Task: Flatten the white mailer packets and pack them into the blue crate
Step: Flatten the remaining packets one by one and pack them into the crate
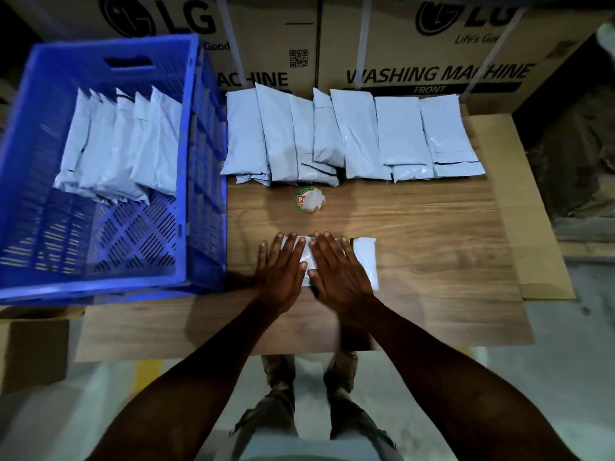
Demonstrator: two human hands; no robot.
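Pressing down on one white mailer packet at the centre of the frame, I have both palms flat on it: left hand over its left end, right hand just beside it, fingers straight and spread, gripping nothing. I judge this is the flattening step, with the packet lying crosswise on the wooden worktop so air can be pushed out toward its free right end. Above it, a row of unpacked packets lies overlapping along the worktop's far edge, within reach. Between the two sits a small round sticker. In the blue crate at the left, packed packets lean in a row, which leaves floor space for more.
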